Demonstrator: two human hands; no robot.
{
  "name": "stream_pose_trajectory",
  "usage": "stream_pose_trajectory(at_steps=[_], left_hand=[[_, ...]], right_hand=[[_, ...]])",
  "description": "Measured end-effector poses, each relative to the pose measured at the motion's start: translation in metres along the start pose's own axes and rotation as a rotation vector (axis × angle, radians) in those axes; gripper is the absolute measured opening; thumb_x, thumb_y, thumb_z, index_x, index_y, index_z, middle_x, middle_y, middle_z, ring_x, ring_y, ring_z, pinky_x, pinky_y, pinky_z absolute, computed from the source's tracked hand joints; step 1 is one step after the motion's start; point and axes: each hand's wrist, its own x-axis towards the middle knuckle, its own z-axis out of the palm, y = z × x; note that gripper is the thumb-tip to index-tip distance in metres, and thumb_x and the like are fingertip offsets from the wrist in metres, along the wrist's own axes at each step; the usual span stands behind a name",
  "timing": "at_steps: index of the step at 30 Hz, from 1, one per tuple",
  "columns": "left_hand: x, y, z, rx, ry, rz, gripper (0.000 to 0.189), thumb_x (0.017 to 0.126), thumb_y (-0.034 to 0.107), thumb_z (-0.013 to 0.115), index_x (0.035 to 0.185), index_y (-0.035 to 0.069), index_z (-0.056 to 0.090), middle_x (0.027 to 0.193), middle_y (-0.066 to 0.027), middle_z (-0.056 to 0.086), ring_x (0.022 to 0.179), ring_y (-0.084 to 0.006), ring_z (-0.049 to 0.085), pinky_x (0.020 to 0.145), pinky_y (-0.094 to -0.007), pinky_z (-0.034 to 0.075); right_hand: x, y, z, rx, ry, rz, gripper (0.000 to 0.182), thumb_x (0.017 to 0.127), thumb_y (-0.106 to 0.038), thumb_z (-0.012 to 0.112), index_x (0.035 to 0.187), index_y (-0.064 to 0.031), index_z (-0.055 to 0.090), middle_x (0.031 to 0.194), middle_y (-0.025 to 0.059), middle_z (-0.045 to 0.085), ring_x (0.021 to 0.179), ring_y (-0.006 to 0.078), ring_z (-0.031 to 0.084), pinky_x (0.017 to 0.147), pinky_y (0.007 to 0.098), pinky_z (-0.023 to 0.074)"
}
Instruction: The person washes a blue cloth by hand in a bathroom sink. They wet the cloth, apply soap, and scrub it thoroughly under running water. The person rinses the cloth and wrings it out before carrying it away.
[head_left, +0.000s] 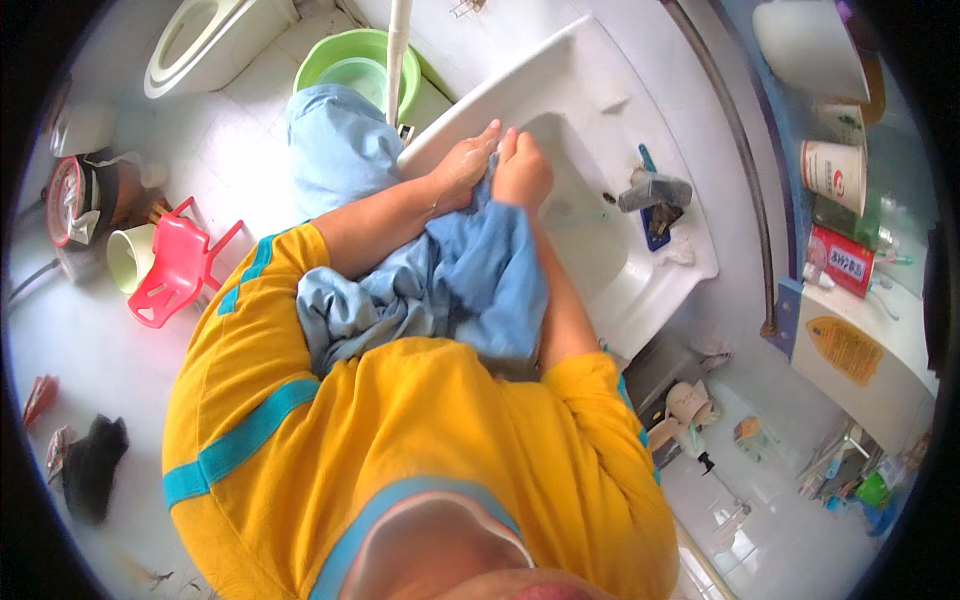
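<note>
A blue cloth garment (480, 262) is bunched between my forearms, over the near edge of a white sink basin (652, 300). A fold of it rises into both hands. My left hand (468, 169), on the picture's left side, may not be the left one by sight alone, so I go by the arms: this hand is wet, with its thumb raised, beside the cloth. My right hand (523, 169) is curled round the fold, close to the other hand. Light blue fabric (337, 146) lies left of the basin.
Green basins (304, 71) stand on the floor behind a white pole (399, 52). A red plastic chair (180, 259) is at the left. A grey brush-like object (655, 193) rests on the sink ledge. A shelf with a paper cup (832, 174) is at the right.
</note>
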Motion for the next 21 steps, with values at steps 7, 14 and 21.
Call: stream_pose_trajectory(at_steps=[7, 14, 21], left_hand=[[0.014, -0.013, -0.017, 0.05, 0.021, -0.04, 0.048, 0.099, 0.047, 0.046, 0.1, 0.002, 0.061, 0.088, -0.0049, 0.063, 0.078, -0.0184, 0.059, 0.072, -0.0356, 0.049], [0.028, -0.027, -0.047, 0.063, -0.07, 0.126, 0.042, 0.098, 0.045, 0.05, 0.097, 0.006, 0.064, 0.084, -0.0042, 0.063, 0.072, -0.0174, 0.057, 0.068, -0.0322, 0.048], [0.055, -0.03, -0.079, 0.112, -0.407, 0.133, 0.042, 0.097, 0.048, 0.049, 0.09, 0.008, 0.061, 0.077, -0.0029, 0.058, 0.071, -0.0154, 0.054, 0.066, -0.0335, 0.047]], right_hand=[[0.011, 0.012, 0.005, -0.039, -0.095, 0.037, 0.027, 0.09, -0.028, 0.056, 0.071, -0.0099, 0.057, 0.069, 0.0149, 0.062, 0.062, 0.0367, 0.061, 0.056, 0.0482, 0.0481], [-0.01, -0.023, 0.004, 0.06, 0.036, -0.19, 0.028, 0.092, -0.028, 0.054, 0.072, -0.0086, 0.058, 0.07, 0.0164, 0.062, 0.061, 0.0383, 0.06, 0.053, 0.0494, 0.0462], [-0.016, -0.043, -0.009, 0.133, 0.031, -0.221, 0.025, 0.089, -0.025, 0.06, 0.07, -0.0081, 0.06, 0.066, 0.0169, 0.06, 0.064, 0.0377, 0.06, 0.057, 0.0466, 0.0471]])
